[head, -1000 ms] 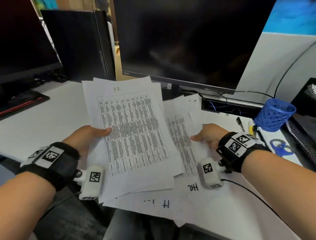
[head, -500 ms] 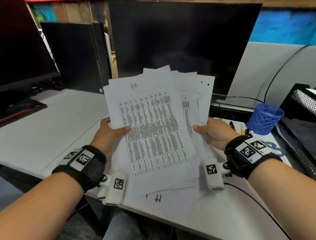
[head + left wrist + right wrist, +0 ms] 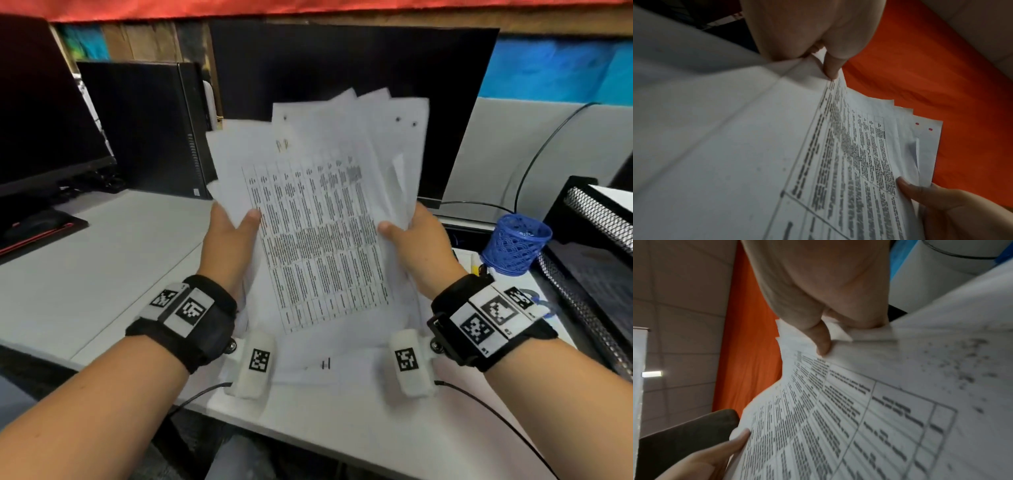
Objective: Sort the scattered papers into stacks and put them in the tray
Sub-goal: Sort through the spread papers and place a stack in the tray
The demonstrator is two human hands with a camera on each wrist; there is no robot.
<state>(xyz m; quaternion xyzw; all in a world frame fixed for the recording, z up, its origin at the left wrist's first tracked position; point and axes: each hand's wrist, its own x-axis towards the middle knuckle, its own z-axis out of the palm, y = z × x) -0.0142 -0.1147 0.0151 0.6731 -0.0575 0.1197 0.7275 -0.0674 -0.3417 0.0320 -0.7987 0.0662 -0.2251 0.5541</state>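
1. Fingers behind the papers [image 3: 318, 219] are hidden; the print's too blurry to read.
2. Left hand [image 3: 227, 246] and right hand [image 3: 416, 245] each pinch the stack's side edges, upright above the counter [image 3: 113, 260].
3. Mesh tray [image 3: 596, 240] is cut off at right, beside a dark monitor [image 3: 346, 75].

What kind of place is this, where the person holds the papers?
Most likely an office desk. A large monitor stands behind the papers, a second screen is at the left, and a blue pen cup and a black mesh tray stand at the right.
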